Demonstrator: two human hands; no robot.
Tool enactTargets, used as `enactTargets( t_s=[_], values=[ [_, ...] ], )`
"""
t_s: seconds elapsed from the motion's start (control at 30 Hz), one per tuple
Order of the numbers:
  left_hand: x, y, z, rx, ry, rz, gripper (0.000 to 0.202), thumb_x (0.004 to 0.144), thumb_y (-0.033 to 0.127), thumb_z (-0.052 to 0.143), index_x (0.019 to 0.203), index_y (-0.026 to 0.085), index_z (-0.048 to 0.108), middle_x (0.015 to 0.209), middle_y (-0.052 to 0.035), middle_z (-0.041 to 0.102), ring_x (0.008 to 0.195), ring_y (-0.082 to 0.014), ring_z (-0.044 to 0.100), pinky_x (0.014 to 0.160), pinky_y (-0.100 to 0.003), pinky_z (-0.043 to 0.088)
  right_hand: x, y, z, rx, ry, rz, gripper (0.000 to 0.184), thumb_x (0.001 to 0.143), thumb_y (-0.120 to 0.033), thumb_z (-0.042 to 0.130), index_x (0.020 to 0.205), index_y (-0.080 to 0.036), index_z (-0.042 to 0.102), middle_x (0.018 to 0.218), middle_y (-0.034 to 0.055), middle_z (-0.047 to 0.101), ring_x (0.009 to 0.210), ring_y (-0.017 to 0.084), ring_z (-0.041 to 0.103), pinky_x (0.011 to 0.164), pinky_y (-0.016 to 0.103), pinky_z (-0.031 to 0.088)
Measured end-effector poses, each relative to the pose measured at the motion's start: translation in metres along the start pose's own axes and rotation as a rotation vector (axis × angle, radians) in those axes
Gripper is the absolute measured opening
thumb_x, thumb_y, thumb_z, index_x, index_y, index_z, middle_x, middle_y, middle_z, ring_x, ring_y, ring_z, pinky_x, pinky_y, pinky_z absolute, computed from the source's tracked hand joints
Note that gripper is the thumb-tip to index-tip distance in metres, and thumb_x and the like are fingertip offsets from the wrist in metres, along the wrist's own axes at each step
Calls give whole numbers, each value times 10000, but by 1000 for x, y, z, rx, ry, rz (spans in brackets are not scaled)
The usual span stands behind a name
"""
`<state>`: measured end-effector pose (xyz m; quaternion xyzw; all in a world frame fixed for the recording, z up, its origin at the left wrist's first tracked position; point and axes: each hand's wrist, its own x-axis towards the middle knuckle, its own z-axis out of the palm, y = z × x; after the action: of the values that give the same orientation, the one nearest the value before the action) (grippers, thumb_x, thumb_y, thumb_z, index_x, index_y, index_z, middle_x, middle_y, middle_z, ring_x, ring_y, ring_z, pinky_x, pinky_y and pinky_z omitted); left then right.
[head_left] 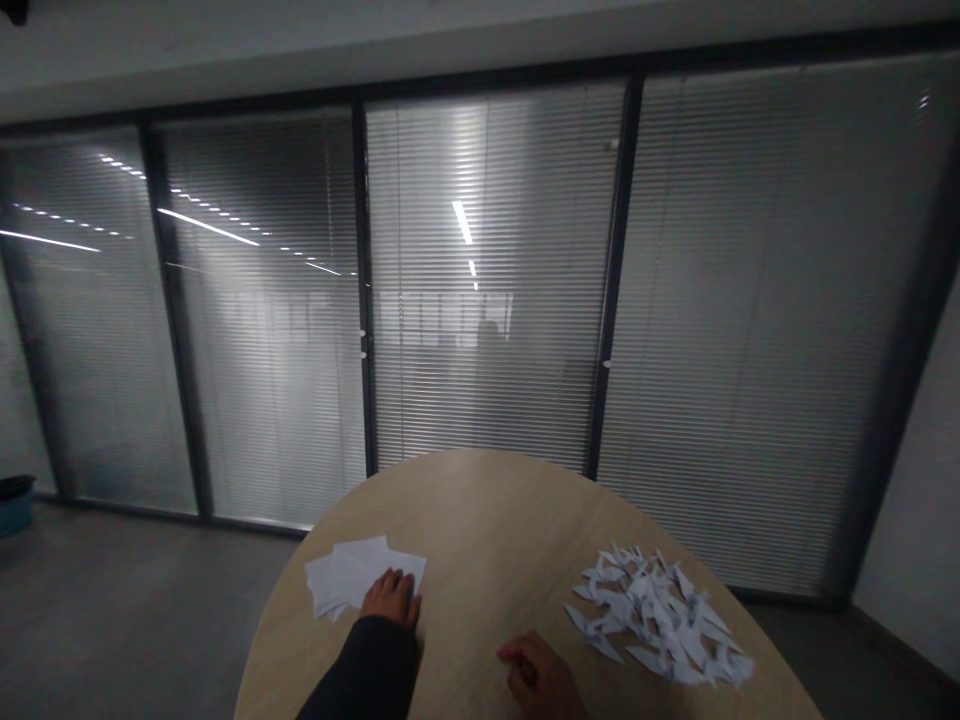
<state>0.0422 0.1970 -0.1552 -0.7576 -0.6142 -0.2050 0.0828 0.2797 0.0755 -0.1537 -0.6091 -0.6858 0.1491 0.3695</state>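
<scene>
My left hand (392, 597), in a dark sleeve, lies over the right edge of a loose stack of white paper sheets (352, 568). Its fingers are stretched out and touch the top sheet. Lower in the view, my right hand (541, 676) is over the front part of the table, fingers curled in, with nothing seen in them. To its right is a heap of folded white paper cranes (660, 615), apart from the hand. The cranes overlap one another, with pointed wings and tips sticking out.
Both hands are over a rounded wooden table (480, 500). Behind it stands a glass partition (487, 400) with blinds and dark frames. A blue bin (15, 508) is on the grey floor at the far left. A pale wall (919, 520) is at the right.
</scene>
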Motion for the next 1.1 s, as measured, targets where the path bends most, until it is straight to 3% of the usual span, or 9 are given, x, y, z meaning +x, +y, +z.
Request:
enactTargets(
  t_s=[0.23, 0.63, 1.1],
  values=[
    [-1, 1, -5, -9, 7, 7, 400, 837, 273, 418, 1159, 171, 632, 1220, -110, 571, 1191, -255, 471, 985, -364, 376, 0, 7, 11, -14, 119, -21, 258, 688, -145, 436, 816, -169, 659, 728, 33, 556, 640, 132, 514, 643, 221, 397],
    [1, 2, -10, 7, -72, 6, 418, 847, 280, 412, 1200, 165, 603, 1266, -110, 537, 1220, -258, 445, 1000, -367, 366, 1, 7, 11, -29, 92, 26, 285, 678, -186, 431, 842, -175, 663, 710, 32, 572, 634, 141, 515, 641, 230, 405],
    [0, 1, -7, 18, -67, 0, 430, 850, 299, 394, 1209, 175, 598, 1265, -92, 540, 1224, -241, 441, 1007, -342, 350, -1, 6, 9, 43, 86, 52, 319, 694, -222, 420, 900, -165, 657, 732, 45, 614, 642, 149, 549, 650, 238, 424]
  ],
)
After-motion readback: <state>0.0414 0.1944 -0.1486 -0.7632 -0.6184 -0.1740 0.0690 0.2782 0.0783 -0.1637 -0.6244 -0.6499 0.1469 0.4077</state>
